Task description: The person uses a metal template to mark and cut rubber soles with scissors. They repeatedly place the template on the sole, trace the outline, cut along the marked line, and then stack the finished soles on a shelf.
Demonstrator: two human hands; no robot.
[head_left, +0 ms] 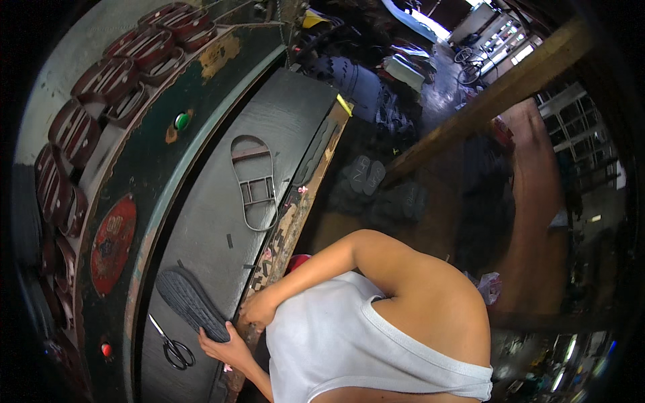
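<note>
My left hand (227, 350) grips the near end of a stack of dark, ridged shoe soles (191, 300), thumb on one side and fingers on the other. The soles lie slanted on the grey work surface (201, 225). Close beside it, at the wooden front edge, my right hand (259, 309) has its fingers curled; whatever they hold, if anything, is hidden. Black-handled scissors (176, 352) lie left of my left hand. Farther along the surface rests a sole-shaped metal cutting die (236, 176) with crossbars.
A dark green machine beam (144, 174) with a green button (181, 121) and a red button (106, 350) runs along the left. Several dark red cutting dies (104, 79) line its ledge. Sole pieces (316, 154) lie at the far front edge. A wooden post (490, 97) slants at right.
</note>
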